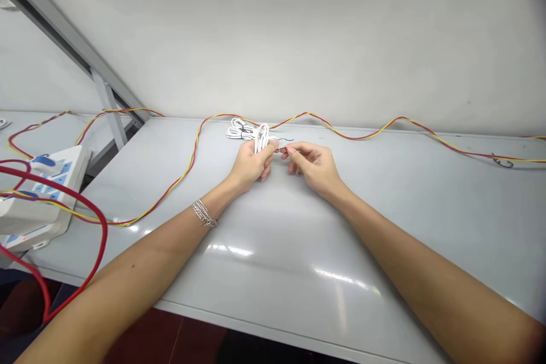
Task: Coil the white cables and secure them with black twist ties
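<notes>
At twelve o'clock on the bench (384, 210), left hand (251, 164) clamps white cable (261, 136) (a looser grip could let it slip and tangle); right hand (313, 168) pinches thin wire (289, 140).

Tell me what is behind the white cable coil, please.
A red and yellow twisted wire runs behind the white cable coil, along the wall. The tabletop beneath it is hidden.

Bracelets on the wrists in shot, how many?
1: a silver chain bracelet on the left wrist. The right wrist shows none.
</notes>
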The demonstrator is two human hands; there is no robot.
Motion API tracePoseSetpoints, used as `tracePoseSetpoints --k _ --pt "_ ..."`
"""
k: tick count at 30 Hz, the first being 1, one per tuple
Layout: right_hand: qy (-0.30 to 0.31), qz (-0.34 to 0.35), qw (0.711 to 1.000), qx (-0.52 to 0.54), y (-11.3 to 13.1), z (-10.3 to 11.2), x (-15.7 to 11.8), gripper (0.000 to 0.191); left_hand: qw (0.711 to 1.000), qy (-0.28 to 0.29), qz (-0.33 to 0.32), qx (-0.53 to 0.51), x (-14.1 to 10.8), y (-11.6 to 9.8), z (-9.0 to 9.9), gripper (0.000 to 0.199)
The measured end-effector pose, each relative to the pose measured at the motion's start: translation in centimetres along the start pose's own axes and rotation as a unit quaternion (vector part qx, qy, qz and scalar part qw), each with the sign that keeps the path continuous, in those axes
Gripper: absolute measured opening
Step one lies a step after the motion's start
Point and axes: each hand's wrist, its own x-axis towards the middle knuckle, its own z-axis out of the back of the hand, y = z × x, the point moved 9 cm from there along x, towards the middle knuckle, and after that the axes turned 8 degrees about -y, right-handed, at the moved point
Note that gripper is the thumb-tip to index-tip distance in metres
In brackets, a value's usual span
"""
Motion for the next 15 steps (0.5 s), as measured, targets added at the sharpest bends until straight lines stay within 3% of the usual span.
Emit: tracePoseSetpoints --k 15 --pt "0.016 -0.029 0.999 0.014 -0.31 -0.16 0.09 0.038 1.000 -0.006 0.015 0.021 0.03 0.25 -0.01 0.041"
